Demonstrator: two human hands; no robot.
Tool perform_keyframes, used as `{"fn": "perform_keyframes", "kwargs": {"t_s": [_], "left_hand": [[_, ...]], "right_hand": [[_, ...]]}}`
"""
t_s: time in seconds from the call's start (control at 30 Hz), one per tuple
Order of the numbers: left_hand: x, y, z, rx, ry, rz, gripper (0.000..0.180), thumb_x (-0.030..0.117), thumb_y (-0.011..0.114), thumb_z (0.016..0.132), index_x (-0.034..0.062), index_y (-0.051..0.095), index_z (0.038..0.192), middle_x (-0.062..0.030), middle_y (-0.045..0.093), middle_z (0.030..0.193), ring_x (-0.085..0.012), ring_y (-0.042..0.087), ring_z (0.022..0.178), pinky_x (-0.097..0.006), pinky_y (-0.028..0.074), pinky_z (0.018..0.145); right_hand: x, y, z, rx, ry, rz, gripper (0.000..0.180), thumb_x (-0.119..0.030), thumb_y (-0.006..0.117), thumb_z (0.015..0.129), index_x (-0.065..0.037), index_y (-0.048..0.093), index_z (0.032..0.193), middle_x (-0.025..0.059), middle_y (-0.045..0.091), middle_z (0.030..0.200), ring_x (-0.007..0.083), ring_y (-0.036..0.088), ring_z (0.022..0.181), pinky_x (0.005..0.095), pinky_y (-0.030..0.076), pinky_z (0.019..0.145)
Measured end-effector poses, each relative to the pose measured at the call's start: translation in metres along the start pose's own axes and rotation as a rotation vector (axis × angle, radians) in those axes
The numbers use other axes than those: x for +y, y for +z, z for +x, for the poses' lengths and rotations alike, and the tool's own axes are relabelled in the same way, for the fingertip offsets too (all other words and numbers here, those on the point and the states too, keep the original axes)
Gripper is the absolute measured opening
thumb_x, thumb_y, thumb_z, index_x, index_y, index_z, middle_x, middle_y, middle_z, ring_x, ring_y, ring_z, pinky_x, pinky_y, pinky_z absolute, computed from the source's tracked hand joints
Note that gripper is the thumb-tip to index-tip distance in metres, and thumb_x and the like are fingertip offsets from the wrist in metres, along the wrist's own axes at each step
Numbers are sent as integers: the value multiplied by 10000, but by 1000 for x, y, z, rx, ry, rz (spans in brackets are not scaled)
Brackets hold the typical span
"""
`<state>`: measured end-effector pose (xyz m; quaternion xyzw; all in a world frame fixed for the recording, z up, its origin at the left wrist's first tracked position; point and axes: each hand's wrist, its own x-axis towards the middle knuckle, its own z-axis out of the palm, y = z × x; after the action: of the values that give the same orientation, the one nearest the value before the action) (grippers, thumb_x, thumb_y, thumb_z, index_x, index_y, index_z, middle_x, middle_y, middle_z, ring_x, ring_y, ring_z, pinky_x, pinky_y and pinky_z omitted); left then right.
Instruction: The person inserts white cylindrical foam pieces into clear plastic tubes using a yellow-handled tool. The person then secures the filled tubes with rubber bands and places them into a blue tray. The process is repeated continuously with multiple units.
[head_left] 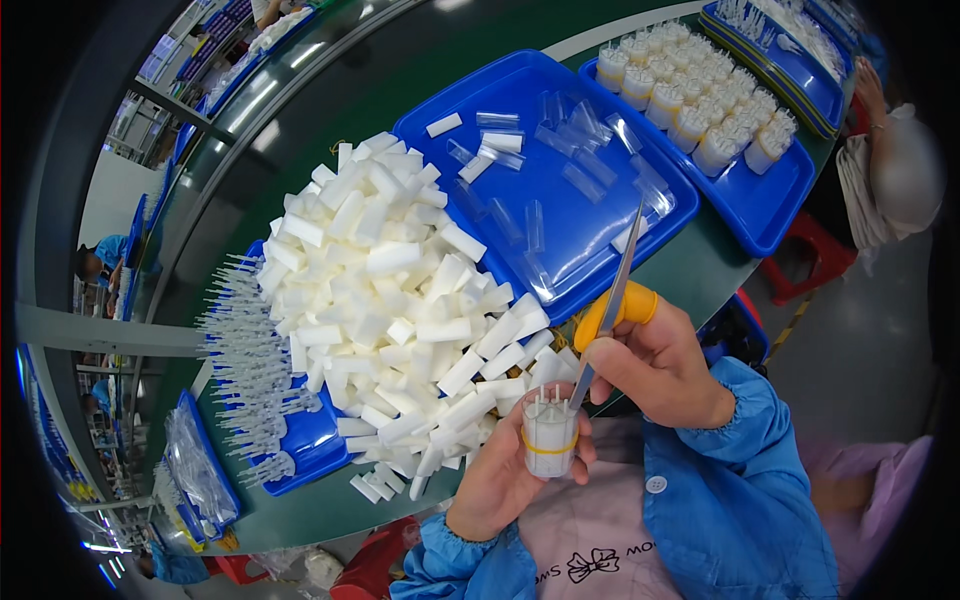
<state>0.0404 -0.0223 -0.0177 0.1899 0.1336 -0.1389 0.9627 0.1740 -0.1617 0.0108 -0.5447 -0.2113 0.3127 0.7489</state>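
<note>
My left hand [500,470] is closed around a small clear cylindrical bundle of white parts [550,440], held upright in front of my chest. A yellow rubber band [549,446] circles it, and thin white pins stick up from its top. Yellow covers sit on some fingers of my right hand [650,365]. That hand is closed on a slim tapered metal tool, apparently tweezers [622,265]. One end points up and away over the blue tray, while the lower end touches or nearly touches the bundle's top rim.
A big heap of white foam-like blocks [390,260] lies left of my hands. Beside it, a blue tray [310,440] carries many white branched pins [250,370]. Clear tubes lie in a larger blue tray [470,90]; similar banded bundles [690,100] fill another tray, near another person's arm [870,95].
</note>
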Motion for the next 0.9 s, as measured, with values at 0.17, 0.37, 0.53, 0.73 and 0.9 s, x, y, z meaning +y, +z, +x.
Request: {"fn": "perform_keyframes", "kwargs": {"t_s": [0.17, 0.37, 0.53, 0.73, 0.9], "left_hand": [[0, -6, 0, -44, -27, 125, 657, 450, 534, 880, 19, 302, 1320, -139, 503, 1127, -224, 559, 924, -338, 495, 733], [-1, 1, -3, 2, -20, 159, 660, 465, 541, 874, 28, 310, 1313, -127, 494, 1115, -196, 549, 875, -314, 481, 694], [-3, 0, -7, 30, -26, 155, 639, 456, 527, 884, 29, 317, 1311, -125, 496, 1111, -192, 541, 861, -321, 466, 692], [-4, -6, -1, -17, -30, 61, 583, 473, 405, 928, 10, 374, 1280, -115, 511, 1115, -204, 543, 880, -334, 460, 729], [-1, 0, -1, 22, -84, 146, 590, 509, 275, 947, 38, 373, 1289, -151, 498, 1104, -253, 525, 920, -363, 448, 736]], "right_hand": [[-2, 1, 0, -41, 55, 35, 91, -76, 510, 905, -19, 509, 976, 15, 553, 757, 36, 531, 607, 181, 437, 528], [-2, 1, -2, -103, 131, 54, 112, -100, 510, 911, -14, 503, 982, 22, 562, 748, 48, 544, 592, 194, 454, 518], [0, 2, -6, -146, 9, -155, 112, -96, 511, 908, -8, 504, 975, 37, 575, 755, 53, 551, 600, 208, 458, 526], [4, 2, -7, -11, -30, 41, 138, -97, 514, 910, 0, 501, 1008, 51, 579, 811, 51, 558, 631, 200, 463, 549], [-3, -8, -6, 33, -56, 51, 147, -101, 517, 912, -10, 504, 1026, 44, 571, 848, 39, 532, 626, 172, 444, 555]]}}
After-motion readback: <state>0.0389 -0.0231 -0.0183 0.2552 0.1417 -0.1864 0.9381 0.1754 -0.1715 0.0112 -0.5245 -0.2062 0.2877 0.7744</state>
